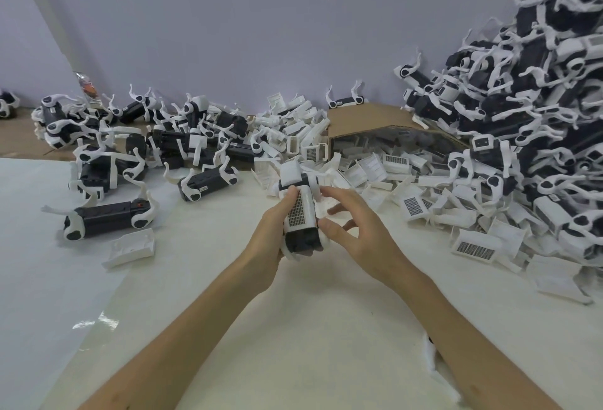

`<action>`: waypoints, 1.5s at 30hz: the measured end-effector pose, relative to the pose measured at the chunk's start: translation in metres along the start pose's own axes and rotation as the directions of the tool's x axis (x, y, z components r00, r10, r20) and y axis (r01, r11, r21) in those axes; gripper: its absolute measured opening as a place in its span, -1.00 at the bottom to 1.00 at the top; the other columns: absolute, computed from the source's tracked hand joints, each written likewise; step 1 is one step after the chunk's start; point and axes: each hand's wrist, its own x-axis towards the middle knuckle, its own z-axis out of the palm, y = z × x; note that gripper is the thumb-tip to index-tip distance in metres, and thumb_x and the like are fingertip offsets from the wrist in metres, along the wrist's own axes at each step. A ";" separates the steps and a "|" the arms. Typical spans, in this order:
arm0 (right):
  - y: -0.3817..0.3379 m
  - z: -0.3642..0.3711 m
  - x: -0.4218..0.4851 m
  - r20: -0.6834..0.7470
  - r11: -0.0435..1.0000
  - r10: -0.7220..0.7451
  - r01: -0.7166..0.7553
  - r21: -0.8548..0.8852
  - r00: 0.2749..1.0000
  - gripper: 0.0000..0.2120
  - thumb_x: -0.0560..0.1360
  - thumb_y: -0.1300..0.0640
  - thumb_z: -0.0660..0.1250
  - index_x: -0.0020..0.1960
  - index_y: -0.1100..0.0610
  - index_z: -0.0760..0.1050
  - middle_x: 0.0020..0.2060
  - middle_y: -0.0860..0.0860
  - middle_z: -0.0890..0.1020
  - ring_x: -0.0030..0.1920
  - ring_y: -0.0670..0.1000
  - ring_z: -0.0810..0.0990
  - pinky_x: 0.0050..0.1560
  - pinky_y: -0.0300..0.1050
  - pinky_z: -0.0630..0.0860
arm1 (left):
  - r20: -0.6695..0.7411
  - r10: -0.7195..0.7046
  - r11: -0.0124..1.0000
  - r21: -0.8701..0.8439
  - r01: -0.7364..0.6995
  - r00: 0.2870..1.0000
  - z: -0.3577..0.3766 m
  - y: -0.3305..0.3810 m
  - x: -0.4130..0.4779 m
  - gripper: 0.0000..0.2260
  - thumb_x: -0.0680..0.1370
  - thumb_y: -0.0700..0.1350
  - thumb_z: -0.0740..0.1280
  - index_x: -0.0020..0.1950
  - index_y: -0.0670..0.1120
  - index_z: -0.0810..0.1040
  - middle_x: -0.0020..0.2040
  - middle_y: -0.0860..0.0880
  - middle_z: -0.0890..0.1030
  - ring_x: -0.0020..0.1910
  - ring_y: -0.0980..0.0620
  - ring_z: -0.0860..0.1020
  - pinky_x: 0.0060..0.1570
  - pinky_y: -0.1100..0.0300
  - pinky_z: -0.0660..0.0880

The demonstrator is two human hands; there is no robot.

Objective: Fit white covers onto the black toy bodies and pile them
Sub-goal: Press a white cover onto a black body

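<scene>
Our left hand (270, 240) grips toy body (303, 241) with white cover (298, 210); right hand (355, 230) at its 3 o'clock, fingers loosely spread.

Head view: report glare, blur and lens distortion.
Head view: soft even light, faint shadows; glare patch on the glossy sheet lower left; the toy in the left hand is sharp; the pile smears and bends toward the right edge, wide-angle distortion.
</scene>
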 end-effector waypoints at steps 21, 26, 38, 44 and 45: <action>0.001 -0.008 0.001 -0.109 0.985 0.029 -0.010 0.169 0.994 -0.83 0.57 -0.06 0.27 -0.07 0.03 0.53 -0.37 -0.16 0.57 -0.28 -0.06 0.55 -0.12 -0.15 0.51 | 0.104 -0.275 0.955 0.146 0.258 0.956 0.007 0.007 -0.008 -0.52 0.60 0.21 0.19 0.12 -0.19 0.61 -0.40 -0.01 0.62 -0.57 0.02 0.49 -0.60 0.30 0.34; -0.002 -0.007 0.002 -0.149 0.998 0.020 -0.010 0.068 0.989 -0.84 0.53 -0.12 0.28 0.03 -0.11 0.54 -0.10 -0.19 0.64 -0.02 -0.09 0.59 -0.01 -0.18 0.47 | 0.116 -0.215 0.976 0.008 0.216 0.970 0.009 0.006 -0.006 -0.55 0.63 0.18 0.21 0.23 -0.18 0.55 -0.31 -0.04 0.62 -0.47 -0.02 0.53 -0.54 0.23 0.40; -0.002 -0.003 -0.002 -0.035 1.000 0.014 -0.014 -0.003 0.999 -0.74 0.57 0.03 0.32 0.25 -0.05 0.60 0.10 -0.24 0.62 0.05 -0.14 0.57 -0.01 -0.29 0.48 | 0.017 -0.146 0.957 -0.252 0.145 0.989 -0.009 0.009 0.002 -0.52 0.63 0.24 0.15 0.24 -0.10 0.60 0.02 -0.12 0.71 -0.22 -0.03 0.66 -0.21 0.14 0.52; -0.004 -0.006 -0.001 -0.038 0.999 0.040 -0.039 0.037 0.998 -0.70 0.58 0.01 0.23 0.26 -0.14 0.58 0.04 -0.13 0.67 -0.02 -0.06 0.61 0.03 -0.17 0.48 | 0.116 -0.034 0.940 -0.334 0.072 0.993 -0.007 0.007 0.002 -0.53 0.71 0.16 0.01 0.45 -0.05 0.46 0.19 -0.10 0.68 0.00 -0.04 0.70 -0.10 0.11 0.60; -0.005 -0.006 -0.002 -0.031 0.998 0.046 -0.044 0.043 0.998 -0.69 0.57 -0.03 0.23 0.27 -0.14 0.57 0.04 -0.13 0.66 -0.01 -0.08 0.61 0.03 -0.20 0.48 | 0.120 -0.018 0.941 -0.334 0.057 0.993 -0.007 0.007 0.002 -0.55 0.71 0.15 0.01 0.45 -0.04 0.46 0.22 -0.11 0.67 0.06 -0.06 0.69 -0.06 0.10 0.61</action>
